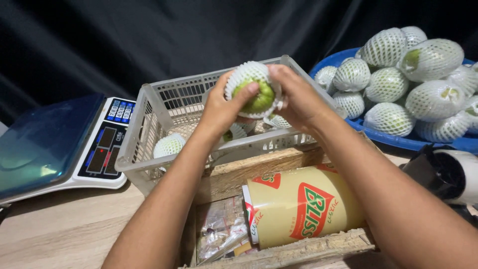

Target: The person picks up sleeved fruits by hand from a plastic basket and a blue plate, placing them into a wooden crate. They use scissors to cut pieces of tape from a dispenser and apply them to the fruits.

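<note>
Fingers of our left hand [224,107] and right hand [294,97] clasp one green fruit [256,94], its foam net half on, above the white crate [144,144]. Few netted fruits [169,145] lie below them; many wait in the blue tub [398,139] rightward.

Bare forearms, no sleeves, unadorned.

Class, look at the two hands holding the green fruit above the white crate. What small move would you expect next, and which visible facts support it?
Probably pulling the foam net further over the green fruit. Both the left hand and the right hand grip it above the white crate, and green skin shows bare at the front. The fruits in the blue tub look more fully netted.
</note>
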